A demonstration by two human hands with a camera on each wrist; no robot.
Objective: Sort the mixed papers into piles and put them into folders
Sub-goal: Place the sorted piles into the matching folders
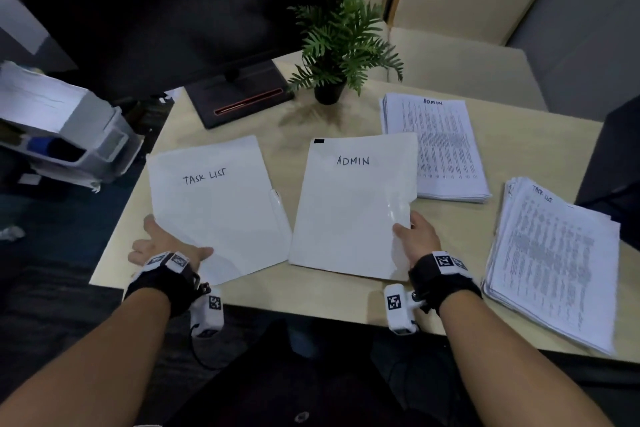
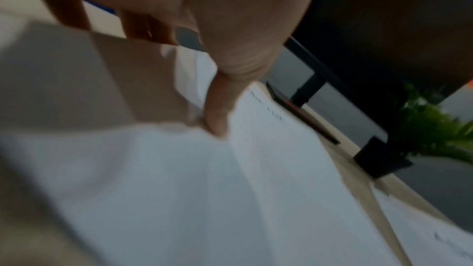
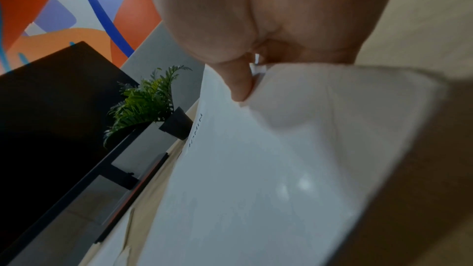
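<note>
While two white folders lie side by side on the desk (image 1: pixel 311 295), I have one in each hand. Both are plain, slightly glossy covers with handwritten black labels. The TASK LIST folder (image 1: pixel 214 204) is on the left and the ADMIN folder (image 1: pixel 349 204) on the right, their inner edges nearly touching.

My forearms reach in from the near edge of the desk, both wearing black wrist straps. My left hand (image 1: pixel 162 246) pinches the TASK LIST folder at its near left corner, thumb pressed on top and the other fingers going behind the left edge. In the left wrist view the cover buckles a little under the thumb. My right hand (image 1: pixel 419 239) grips the ADMIN folder low on its right edge, thumb on the cover and fingers tucked beneath, so that edge curls upward.

Beyond the right hand, the ADMIN pile of papers (image 1: pixel 440 149) sits partly under the ADMIN folder's far right corner. The TASK LIST pile of papers (image 1: pixel 550 260) lies apart, just right of my right wrist.

A potted plant (image 1: pixel 343 45) and a dark monitor (image 1: pixel 173 10) stand behind the folders, and a paper tray (image 1: pixel 86 142) sits off to the left.
</note>
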